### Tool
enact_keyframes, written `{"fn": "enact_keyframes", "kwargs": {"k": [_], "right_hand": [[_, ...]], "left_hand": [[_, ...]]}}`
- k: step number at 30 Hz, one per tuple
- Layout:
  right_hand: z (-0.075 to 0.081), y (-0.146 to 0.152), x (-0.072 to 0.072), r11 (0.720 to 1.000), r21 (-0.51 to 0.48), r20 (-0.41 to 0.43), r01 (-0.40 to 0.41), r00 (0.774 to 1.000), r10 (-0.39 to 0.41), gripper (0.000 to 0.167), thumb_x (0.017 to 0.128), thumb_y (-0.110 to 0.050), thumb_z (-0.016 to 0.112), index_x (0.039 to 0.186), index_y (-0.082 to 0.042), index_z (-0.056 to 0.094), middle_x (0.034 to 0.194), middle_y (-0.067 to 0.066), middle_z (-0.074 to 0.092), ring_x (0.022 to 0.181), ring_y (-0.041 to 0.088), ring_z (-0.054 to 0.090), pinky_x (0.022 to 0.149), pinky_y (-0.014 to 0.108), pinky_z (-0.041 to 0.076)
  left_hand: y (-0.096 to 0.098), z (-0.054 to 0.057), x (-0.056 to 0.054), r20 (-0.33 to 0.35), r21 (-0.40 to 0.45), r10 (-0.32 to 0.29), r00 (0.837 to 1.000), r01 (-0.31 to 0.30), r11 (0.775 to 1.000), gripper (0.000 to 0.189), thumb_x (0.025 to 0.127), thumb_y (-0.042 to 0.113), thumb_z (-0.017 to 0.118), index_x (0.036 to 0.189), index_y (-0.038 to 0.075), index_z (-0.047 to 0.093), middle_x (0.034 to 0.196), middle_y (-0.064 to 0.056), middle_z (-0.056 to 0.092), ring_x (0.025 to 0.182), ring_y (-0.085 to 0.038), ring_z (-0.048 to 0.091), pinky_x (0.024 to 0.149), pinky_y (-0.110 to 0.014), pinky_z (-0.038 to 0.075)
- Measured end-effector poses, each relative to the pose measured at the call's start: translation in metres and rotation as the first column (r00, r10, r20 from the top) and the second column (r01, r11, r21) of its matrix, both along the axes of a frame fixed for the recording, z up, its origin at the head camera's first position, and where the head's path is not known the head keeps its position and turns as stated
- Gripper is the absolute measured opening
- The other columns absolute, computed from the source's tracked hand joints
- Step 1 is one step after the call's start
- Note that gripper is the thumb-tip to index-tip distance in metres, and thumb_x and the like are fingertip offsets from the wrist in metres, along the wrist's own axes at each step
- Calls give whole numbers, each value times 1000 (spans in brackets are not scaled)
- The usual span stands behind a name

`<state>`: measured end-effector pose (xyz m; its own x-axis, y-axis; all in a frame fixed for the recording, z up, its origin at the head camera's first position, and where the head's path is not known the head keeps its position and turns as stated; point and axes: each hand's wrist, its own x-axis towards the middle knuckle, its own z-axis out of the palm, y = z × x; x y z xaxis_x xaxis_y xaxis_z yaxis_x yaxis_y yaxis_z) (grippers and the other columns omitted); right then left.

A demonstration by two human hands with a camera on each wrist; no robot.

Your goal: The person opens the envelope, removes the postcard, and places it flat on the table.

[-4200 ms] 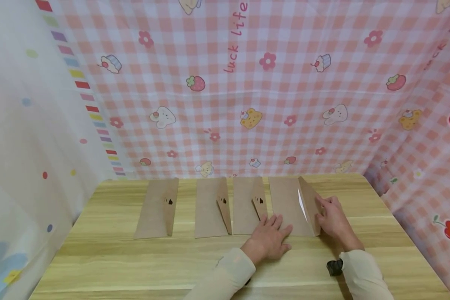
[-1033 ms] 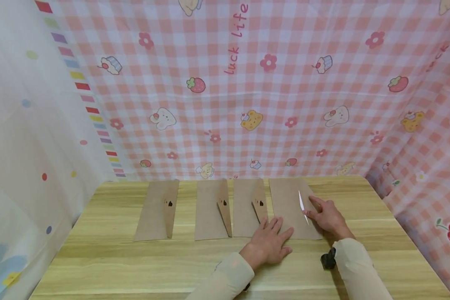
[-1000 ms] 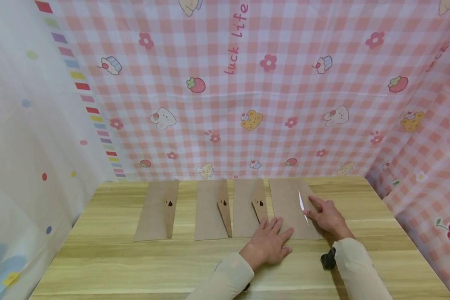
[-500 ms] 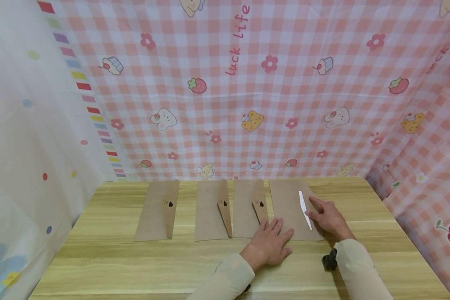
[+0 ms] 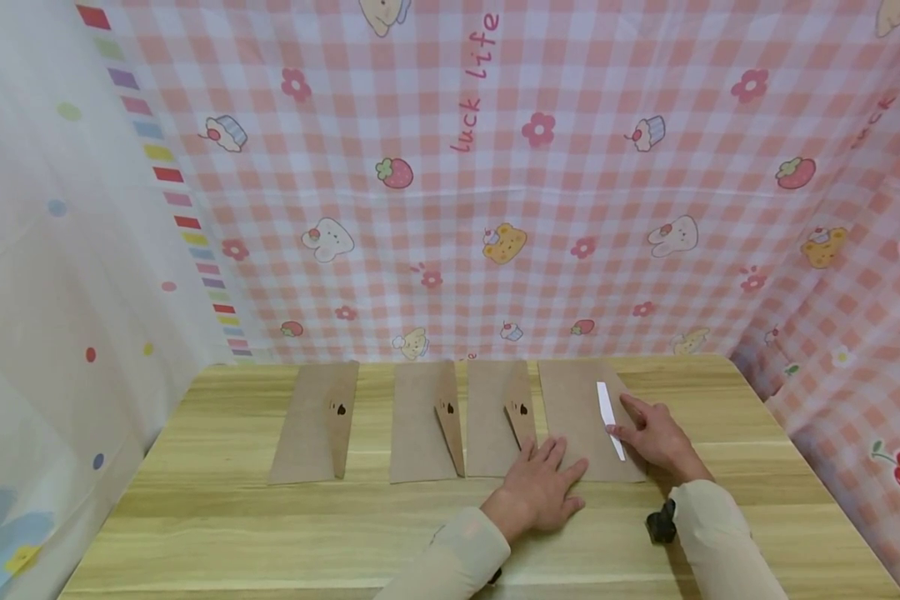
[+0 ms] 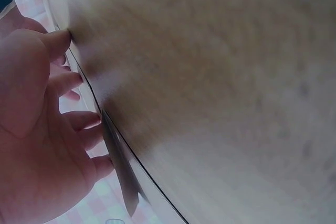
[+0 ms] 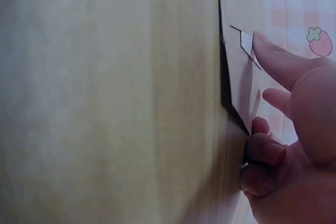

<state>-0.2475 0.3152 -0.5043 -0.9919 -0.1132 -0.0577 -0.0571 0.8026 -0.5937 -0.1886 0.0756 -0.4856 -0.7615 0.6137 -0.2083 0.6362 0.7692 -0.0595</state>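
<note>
Several brown paper envelopes with flaps lie in a row on the wooden table. On the rightmost envelope (image 5: 573, 408), the flap lies spread flat to the right and a slim white strip (image 5: 607, 408) shows near the fold. My right hand (image 5: 660, 437) presses on this flap with index finger extended; the thumb tip sits at the strip, also in the right wrist view, and the other fingers are curled. My left hand (image 5: 542, 483) lies spread over the near left corner of the same envelope, fingertips close to the neighbouring envelope (image 5: 491, 425).
Two more envelopes, the second from left (image 5: 418, 425) and the leftmost (image 5: 311, 425), have part-raised flaps with small black marks. A pink checked cloth (image 5: 435, 208) hangs behind the table (image 5: 270, 533), and a white dotted cloth (image 5: 67, 275) hangs at the left.
Since the earliest frame the rightmost envelope's flap has gone from raised to flat, my right hand moving left onto it. Over the last second the white strip has widened. My left hand stays put.
</note>
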Motion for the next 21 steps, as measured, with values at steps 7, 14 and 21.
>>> {"fn": "enact_keyframes", "kwargs": {"k": [7,14,21], "right_hand": [[-2,2,-1,1000,-10,-19,5,1000,-5,71,94,-24,69,146,10,37,132,45,46,107,38,52,96,57,45],[-1,2,-2,998,-60,-34,-11,999,9,69,94,-18,69,145,14,36,141,38,40,129,48,45,104,63,37],[-1,5,1,999,-53,-62,10,998,-13,68,92,-17,71,143,13,39,122,43,55,104,43,59,91,57,49]], "left_hand": [[0,-1,0,-13,2,-5,1000,5,1000,58,101,59,36,156,40,28,164,3,22,151,-15,21,122,-41,19],[0,-2,-1,-19,-6,-6,1000,6,1000,59,101,59,36,156,40,26,164,3,22,151,-15,21,122,-41,19],[0,-1,-1,-8,-3,-5,1000,4,1000,59,101,59,35,156,41,26,165,3,21,151,-15,20,122,-41,18]]}}
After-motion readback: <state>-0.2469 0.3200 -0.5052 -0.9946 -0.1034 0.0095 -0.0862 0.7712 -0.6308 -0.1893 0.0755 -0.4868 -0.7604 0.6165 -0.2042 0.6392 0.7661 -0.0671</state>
